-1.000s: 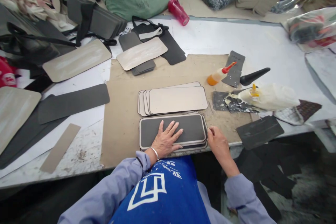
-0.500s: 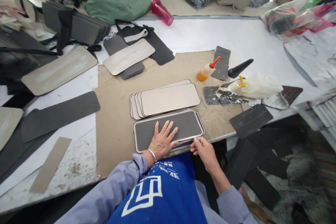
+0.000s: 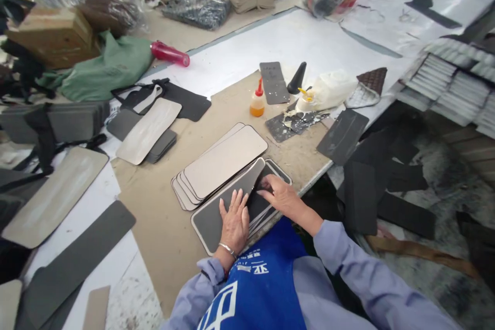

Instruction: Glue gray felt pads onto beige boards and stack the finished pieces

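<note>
My left hand (image 3: 235, 220) lies flat with fingers spread on a dark grey rounded panel (image 3: 211, 220) that has a pale border. The panel's right end is bent upward off the dark panels (image 3: 281, 171) stacked beneath it. My right hand (image 3: 281, 197) is closed at this raised edge, thumb and fingers pinched together; the fingertips are partly hidden. Just behind lies a fanned stack of beige panels (image 3: 228, 160) with dark edges. Both stacks rest on a brown board (image 3: 150, 227) near the table's front edge.
Beyond the stacks stand a glue bottle (image 3: 257, 100) with a red tip and a white plastic container (image 3: 328, 90) on glue-smeared scraps. A black cone (image 3: 297, 78) stands nearby. More panels (image 3: 77, 263) lie at left. Dark offcuts (image 3: 406, 211) lie below the table's right edge.
The view has turned to the right. My right hand has moved up and inward at the panel's right end, which is now lifted and bent. My left hand still presses the panel.
</note>
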Demonstrator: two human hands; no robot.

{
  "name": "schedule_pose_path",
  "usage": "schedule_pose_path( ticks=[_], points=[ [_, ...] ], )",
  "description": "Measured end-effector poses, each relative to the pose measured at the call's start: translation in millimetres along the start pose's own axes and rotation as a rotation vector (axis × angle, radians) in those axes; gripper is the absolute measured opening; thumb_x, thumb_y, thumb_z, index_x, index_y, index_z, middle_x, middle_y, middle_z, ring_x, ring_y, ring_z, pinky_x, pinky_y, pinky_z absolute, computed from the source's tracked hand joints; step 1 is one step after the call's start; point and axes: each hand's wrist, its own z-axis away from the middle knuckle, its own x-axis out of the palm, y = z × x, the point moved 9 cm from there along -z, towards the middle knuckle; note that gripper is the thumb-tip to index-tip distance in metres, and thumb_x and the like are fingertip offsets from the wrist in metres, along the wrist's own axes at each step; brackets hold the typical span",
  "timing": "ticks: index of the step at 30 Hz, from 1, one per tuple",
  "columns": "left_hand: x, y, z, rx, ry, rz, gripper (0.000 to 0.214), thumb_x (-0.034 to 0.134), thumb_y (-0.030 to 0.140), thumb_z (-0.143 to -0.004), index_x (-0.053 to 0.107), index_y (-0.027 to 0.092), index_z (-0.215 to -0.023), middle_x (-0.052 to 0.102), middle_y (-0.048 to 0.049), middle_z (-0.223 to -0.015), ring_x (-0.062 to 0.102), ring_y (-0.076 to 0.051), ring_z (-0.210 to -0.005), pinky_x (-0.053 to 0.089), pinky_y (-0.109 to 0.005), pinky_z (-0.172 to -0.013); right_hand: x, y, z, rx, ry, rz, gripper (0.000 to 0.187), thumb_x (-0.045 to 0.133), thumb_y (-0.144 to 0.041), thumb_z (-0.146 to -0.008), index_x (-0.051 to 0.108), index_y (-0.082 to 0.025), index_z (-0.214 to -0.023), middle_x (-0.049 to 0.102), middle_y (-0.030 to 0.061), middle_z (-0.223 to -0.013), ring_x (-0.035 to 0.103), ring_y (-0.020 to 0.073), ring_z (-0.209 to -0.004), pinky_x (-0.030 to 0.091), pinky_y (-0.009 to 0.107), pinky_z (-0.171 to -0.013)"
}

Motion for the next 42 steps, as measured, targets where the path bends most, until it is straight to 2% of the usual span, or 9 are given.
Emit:
schedule_pose_path(
  ticks=[4,7,13,19,25,30,35,38,42],
  points=[
    [1.8,-2,1,0.002,-0.007,0.019,0.044,0.025,0.016,-0.089,0.037,0.018,-0.131,0.043,-0.0137,-0.136,0.029,-0.023,-0.131,0.014,-0.06,-0.106,1,-3,-4,0.0,0.092,0.13,0.036,0.065,-0.048,-0.069,0.048,-0.02,-0.084,0.057,0.0023,-0.081,0.054,0.0156,-0.076,0.042,0.027,-0.068],
    [4.3,-1,1,0.001,-0.035,-0.012,0.043,0.026,0.016,-0.089,0.038,0.015,-0.13,0.042,-0.0147,-0.136,0.028,-0.024,-0.132,0.015,-0.061,-0.105,0,-7,-10,0.026,0.157,0.198,0.046,0.065,-0.058,-0.064,0.047,-0.02,-0.081,0.057,0.0018,-0.076,0.053,0.0156,-0.07,0.039,0.026,-0.062],
    [5.1,1,0,0.016,-0.047,-0.055,0.043,0.027,0.016,-0.089,0.039,0.014,-0.129,0.04,-0.0148,-0.137,0.028,-0.025,-0.132,0.016,-0.062,-0.105,-10,-6,-17,0.077,0.241,0.255,0.043,0.055,-0.062,-0.071,0.048,-0.02,-0.074,0.056,0.0003,-0.069,0.051,0.0129,-0.062,0.034,0.024,-0.058],
    [3.7,2,1,0.024,-0.016,-0.043,0.045,0.028,0.016,-0.088,0.035,0.017,-0.133,0.041,-0.0147,-0.137,0.029,-0.025,-0.131,0.013,-0.062,-0.105,2,-12,-4,0.036,0.159,0.284,0.041,0.031,-0.05,-0.09,0.052,-0.018,-0.074,0.059,0.0023,-0.065,0.055,0.0119,-0.06,0.031,0.024,-0.056],
    [6.0,1,1,0.024,-0.033,-0.057,0.046,0.028,0.016,-0.088,0.036,0.018,-0.133,0.04,-0.0138,-0.138,0.027,-0.026,-0.132,0.014,-0.062,-0.105,10,-18,6,0.142,0.118,0.342,0.043,0.04,-0.053,-0.085,0.056,-0.019,-0.064,0.063,0.0041,-0.058,0.057,0.0136,-0.053,0.026,0.025,-0.051],
    [4.9,2,1,0.026,-0.015,-0.079,0.045,0.029,0.016,-0.088,0.039,0.018,-0.131,0.041,-0.0136,-0.137,0.029,-0.026,-0.131,0.013,-0.062,-0.105,-7,-18,4,0.204,0.203,0.34,0.049,0.029,-0.044,-0.091,0.054,-0.02,-0.056,0.06,0.0046,-0.052,0.051,0.0114,-0.046,0.021,0.027,-0.049],
    [3.6,4,2,0.048,0.015,-0.119,0.043,0.03,0.016,-0.088,0.041,0.018,-0.129,0.041,-0.0132,-0.137,0.031,-0.026,-0.13,0.014,-0.061,-0.105,-43,-1,6,0.259,0.363,0.274,0.046,0.026,-0.042,-0.092,0.049,-0.021,-0.058,0.057,0.0037,-0.054,0.048,0.0122,-0.05,0.024,0.027,-0.052],
    [2.4,6,2,0.073,0.027,-0.137,0.043,0.036,0.025,-0.087,0.04,0.018,-0.13,0.041,-0.0145,-0.137,0.033,-0.028,-0.129,0.013,-0.061,-0.105,-58,16,15,0.297,0.407,0.266,0.044,0.024,-0.042,-0.092,0.048,-0.021,-0.062,0.056,0.0034,-0.056,0.049,0.0135,-0.053,0.026,0.026,-0.053],
    [-1.3,10,2,0.102,0.058,-0.135,0.054,0.045,0.042,-0.083,0.039,0.016,-0.131,0.042,-0.0165,-0.136,0.035,-0.031,-0.127,0.012,-0.061,-0.105,-69,45,33,0.354,0.418,0.319,0.036,0.026,-0.041,-0.091,0.049,-0.021,-0.07,0.056,0.0023,-0.06,0.051,0.0144,-0.055,0.027,0.026,-0.054]
  ],
)
